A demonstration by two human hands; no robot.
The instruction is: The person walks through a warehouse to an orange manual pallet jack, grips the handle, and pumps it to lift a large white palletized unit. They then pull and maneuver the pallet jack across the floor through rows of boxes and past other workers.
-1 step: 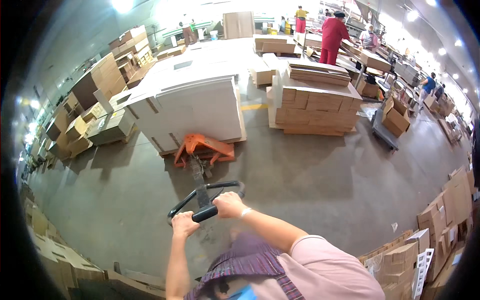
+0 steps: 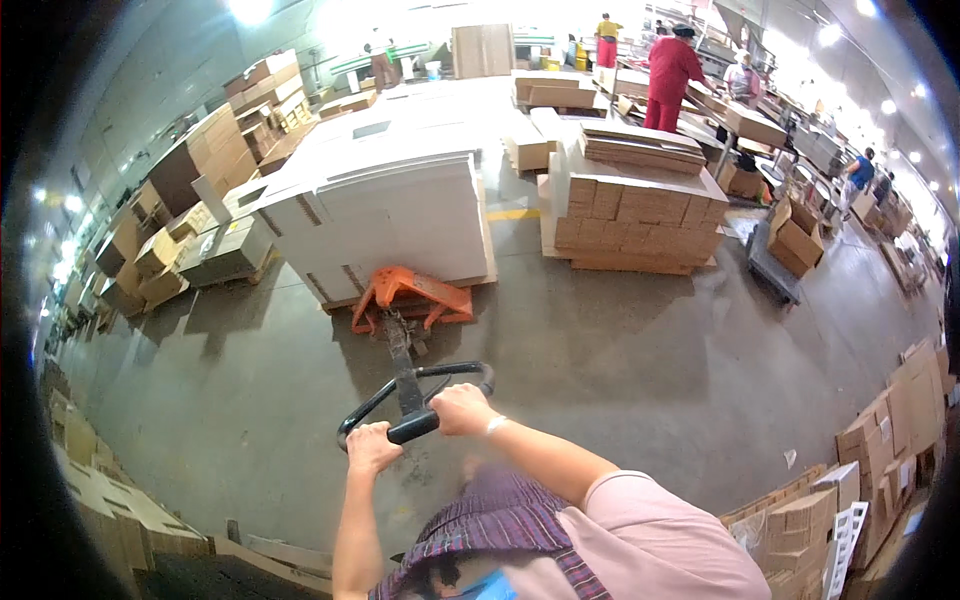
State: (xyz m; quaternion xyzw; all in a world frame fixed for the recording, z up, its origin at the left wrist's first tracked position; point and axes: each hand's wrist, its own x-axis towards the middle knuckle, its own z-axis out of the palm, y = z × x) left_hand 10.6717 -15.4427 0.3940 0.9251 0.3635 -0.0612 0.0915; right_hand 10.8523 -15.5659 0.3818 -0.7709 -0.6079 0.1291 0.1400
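The forks of the orange pallet truck are out of sight under the tall stack of white boards, and the wheels are too dark to make out. The top of that stack washes out into glare, so its sheets hardly separate there. The undersides of the fingers are hidden by the backs of the left hand and right hand; what shows of both is curled around the near bar of the black handle, grasping it. The left forearm is cut off by the lower edge, as is a bright blue item against the person's clothing. Below the hands, the striped apron blurs at its upper edge. Workers in the distance, such as a person in red, are small and partly covered by boxes, and the rim falls into black.

The truck stands on the grey floor, in front of the person and at the near end of the white stack. Its body is bright orange, with slanting sides spreading from a raised middle. A dark, scuffed shaft slopes from it toward the person, ending in the handle, a rounded loop with a small lever inside.
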